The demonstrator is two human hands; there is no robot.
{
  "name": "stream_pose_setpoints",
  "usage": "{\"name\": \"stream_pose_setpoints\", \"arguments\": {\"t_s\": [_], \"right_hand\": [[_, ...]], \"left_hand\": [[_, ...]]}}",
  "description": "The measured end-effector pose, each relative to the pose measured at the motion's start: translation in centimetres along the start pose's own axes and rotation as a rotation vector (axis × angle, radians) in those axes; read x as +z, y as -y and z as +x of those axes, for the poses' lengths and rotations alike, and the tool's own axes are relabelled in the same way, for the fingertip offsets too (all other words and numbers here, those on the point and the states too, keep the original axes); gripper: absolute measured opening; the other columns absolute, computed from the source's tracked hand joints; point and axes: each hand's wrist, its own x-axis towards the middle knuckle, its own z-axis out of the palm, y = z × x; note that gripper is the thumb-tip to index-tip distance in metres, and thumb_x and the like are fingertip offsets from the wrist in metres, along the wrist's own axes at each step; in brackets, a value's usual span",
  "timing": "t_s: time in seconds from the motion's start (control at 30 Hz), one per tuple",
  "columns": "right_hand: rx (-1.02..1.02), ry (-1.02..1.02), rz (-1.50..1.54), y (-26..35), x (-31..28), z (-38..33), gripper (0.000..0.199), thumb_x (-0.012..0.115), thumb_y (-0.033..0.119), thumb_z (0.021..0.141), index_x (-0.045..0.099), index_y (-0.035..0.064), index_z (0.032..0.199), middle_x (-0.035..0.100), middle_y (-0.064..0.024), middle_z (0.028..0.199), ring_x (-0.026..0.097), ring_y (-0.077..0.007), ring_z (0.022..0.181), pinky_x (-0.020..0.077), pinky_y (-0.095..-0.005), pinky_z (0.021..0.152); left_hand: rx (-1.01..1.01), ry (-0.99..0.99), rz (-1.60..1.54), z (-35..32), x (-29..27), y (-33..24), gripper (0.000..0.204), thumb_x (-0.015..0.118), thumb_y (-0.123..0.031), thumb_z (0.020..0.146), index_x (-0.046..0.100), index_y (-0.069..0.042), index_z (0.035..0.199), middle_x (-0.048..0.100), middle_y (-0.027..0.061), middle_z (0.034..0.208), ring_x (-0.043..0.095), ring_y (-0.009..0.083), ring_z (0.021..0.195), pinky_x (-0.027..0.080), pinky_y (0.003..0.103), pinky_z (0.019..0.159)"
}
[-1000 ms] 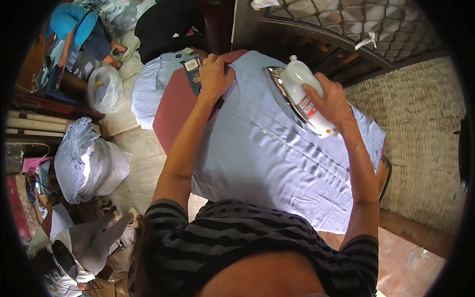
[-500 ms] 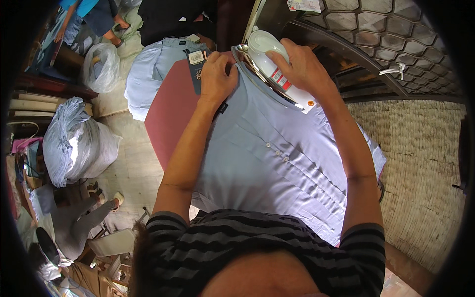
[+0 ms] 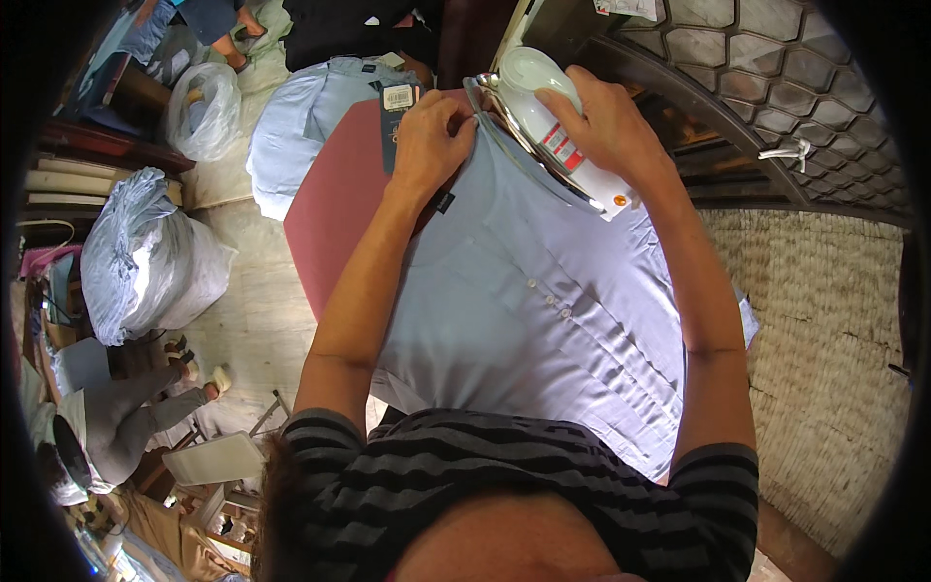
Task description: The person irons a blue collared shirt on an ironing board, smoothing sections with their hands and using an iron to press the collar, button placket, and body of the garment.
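A light blue shirt [image 3: 475, 320] with a buttoned placket lies spread over a reddish ironing board [image 3: 325, 213]. My right hand [image 3: 616, 126] is wrapped round the handle of a white iron [image 3: 572, 145], which rests tilted along the shirt's far edge. At that same edge, left of the iron, my left hand [image 3: 432, 141] pinches the shirt's cloth between thumb and fingers. A dark hang tag [image 3: 393, 121] with a white label sticks out beside my left hand. A small black tag [image 3: 444, 203] shows on the shirt near my left wrist.
Folded light blue garments [image 3: 305, 126] are stacked beyond the board. Filled plastic bags [image 3: 160, 262] stand on the floor at left. A dark metal grille [image 3: 737, 78] rises at far right, above a woven mat [image 3: 805, 330]. Other people's legs [image 3: 145, 417] show at left.
The iron and both my hands have shifted slightly away from me. My right hand keeps its grip on the iron, and my left keeps its pinch. The whole view has turned a little.
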Motion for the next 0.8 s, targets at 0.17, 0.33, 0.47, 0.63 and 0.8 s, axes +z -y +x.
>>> {"name": "stream_pose_setpoints", "arguments": {"t_s": [0.17, 0.33, 0.47, 0.63, 0.8], "right_hand": [[0.102, 0.012, 0.102, -1.4, -1.1, -4.7, 0.039, 0.06, 0.037, 0.095, 0.057, -0.0014, 0.094, 0.066, -0.0257, 0.078, 0.065, -0.0426, 0.07, 0.0506, -0.043, 0.065], [0.046, 0.051, 0.266, -1.7, -1.6, -7.4, 0.033, 0.065, 0.031, 0.094, 0.056, -0.001, 0.094, 0.064, -0.0231, 0.074, 0.066, -0.0297, 0.063, 0.0488, -0.0366, 0.059], [-0.116, -0.016, 0.159, -0.4, -0.2, -5.3, 0.035, 0.065, 0.033, 0.093, 0.057, -0.0012, 0.094, 0.064, -0.0243, 0.075, 0.065, -0.0359, 0.065, 0.0494, -0.0402, 0.061], [-0.128, -0.014, 0.076, 1.3, 1.3, -0.1, 0.042, 0.063, 0.04, 0.092, 0.059, -0.0014, 0.093, 0.065, -0.026, 0.08, 0.064, -0.0438, 0.072, 0.0496, -0.0454, 0.064], [-0.16, 0.022, 0.102, 0.6, 1.3, -1.4, 0.043, 0.061, 0.043, 0.092, 0.06, -0.0007, 0.094, 0.067, -0.0247, 0.081, 0.064, -0.043, 0.074, 0.0502, -0.0445, 0.067]], "left_hand": [[0.001, 0.006, 0.004, 0.0, -0.5, 0.1, 0.009, 0.072, -0.006, 0.078, 0.072, -0.002, 0.086, 0.061, 0.0112, 0.08, 0.062, 0.0263, 0.07, 0.049, 0.036, 0.064], [0.043, 0.027, 0.001, 0.4, -0.5, 0.9, 0.011, 0.072, -0.005, 0.079, 0.073, -0.002, 0.089, 0.063, 0.0113, 0.079, 0.062, 0.0261, 0.071, 0.048, 0.035, 0.065], [0.073, 0.018, -0.01, 1.0, -1.3, 1.8, 0.012, 0.07, -0.005, 0.08, 0.073, -0.002, 0.092, 0.066, 0.0115, 0.084, 0.064, 0.0253, 0.075, 0.05, 0.035, 0.069], [0.147, -0.058, 0.089, 3.1, -5.9, -0.8, 0.013, 0.067, -0.005, 0.085, 0.072, -0.002, 0.097, 0.067, 0.0106, 0.086, 0.064, 0.0196, 0.075, 0.051, 0.032, 0.068], [0.116, 0.102, 0.175, -1.0, -10.4, -4.6, 0.012, 0.065, -0.007, 0.088, 0.071, -0.001, 0.096, 0.066, 0.0096, 0.084, 0.059, 0.0194, 0.067, 0.047, 0.032, 0.062]]}}
